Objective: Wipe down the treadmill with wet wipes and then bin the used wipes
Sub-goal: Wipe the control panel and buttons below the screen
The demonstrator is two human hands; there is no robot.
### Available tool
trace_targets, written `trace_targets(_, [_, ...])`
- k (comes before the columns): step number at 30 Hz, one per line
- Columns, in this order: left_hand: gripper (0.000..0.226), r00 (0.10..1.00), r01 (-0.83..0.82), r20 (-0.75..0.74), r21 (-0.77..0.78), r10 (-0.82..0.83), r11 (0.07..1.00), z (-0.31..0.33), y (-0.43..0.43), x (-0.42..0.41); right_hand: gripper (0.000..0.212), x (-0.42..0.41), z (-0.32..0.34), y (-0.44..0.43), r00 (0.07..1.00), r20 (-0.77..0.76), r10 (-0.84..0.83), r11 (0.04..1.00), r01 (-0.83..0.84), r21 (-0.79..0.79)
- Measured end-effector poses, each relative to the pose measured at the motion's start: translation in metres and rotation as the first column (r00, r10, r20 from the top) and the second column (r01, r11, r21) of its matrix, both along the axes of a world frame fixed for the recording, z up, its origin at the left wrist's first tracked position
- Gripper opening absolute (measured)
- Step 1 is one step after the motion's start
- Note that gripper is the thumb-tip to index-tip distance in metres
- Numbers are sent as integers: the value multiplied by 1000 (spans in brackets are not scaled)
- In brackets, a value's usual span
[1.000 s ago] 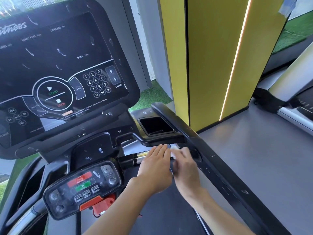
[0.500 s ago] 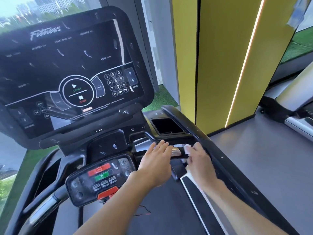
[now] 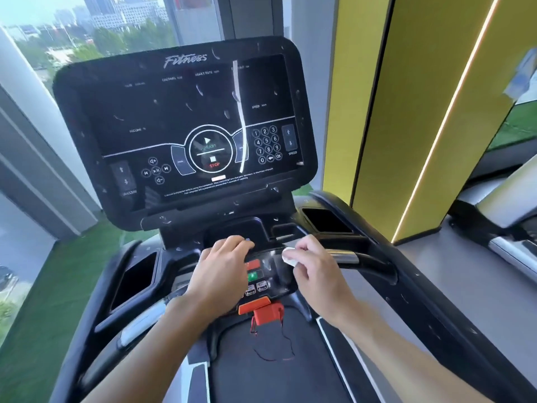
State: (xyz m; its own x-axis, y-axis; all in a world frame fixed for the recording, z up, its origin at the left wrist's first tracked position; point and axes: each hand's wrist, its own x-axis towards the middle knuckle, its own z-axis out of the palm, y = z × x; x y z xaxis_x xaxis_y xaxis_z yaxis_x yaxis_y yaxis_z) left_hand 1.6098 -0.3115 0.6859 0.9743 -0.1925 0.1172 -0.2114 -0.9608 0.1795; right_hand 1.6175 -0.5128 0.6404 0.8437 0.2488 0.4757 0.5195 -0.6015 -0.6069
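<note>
Black treadmill: both hands moved from right grip bar to middle control panel. Left hand rests there relaxed, grasps nothing. Right hand pinches white wipe, pressed on panel's upper right. Bar seems done; binning not yet.

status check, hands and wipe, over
Left hand rests on small control panel. Right hand pinches wipe at panel's edge. Red safety clip hangs just below.

A gym (city view outside): treadmill console, second machine alongside.
</note>
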Motion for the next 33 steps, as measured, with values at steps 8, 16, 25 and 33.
trace_targets(8, [61, 1000, 22, -16, -86, -24, 996, -5, 25, -20, 15, -9, -3, 46, 998, -4, -61, 992, 60, -112])
trace_targets(16, [63, 994, 68, -71, -142, -79, 988, -8, 40, -24, 15, 3, -10, 50, 986, 62, -155, 967, 164, -193])
trace_targets(25, [69, 992, 87, -79, -163, -101, 983, -5, 43, -24, 16, 5, -11, 52, 979, 97, -180, 956, 198, -216])
trace_targets(33, [71, 991, 90, -79, -183, -106, 979, -5, 41, -25, 15, 2, -16, 48, 969, 78, -233, 946, 245, -213])
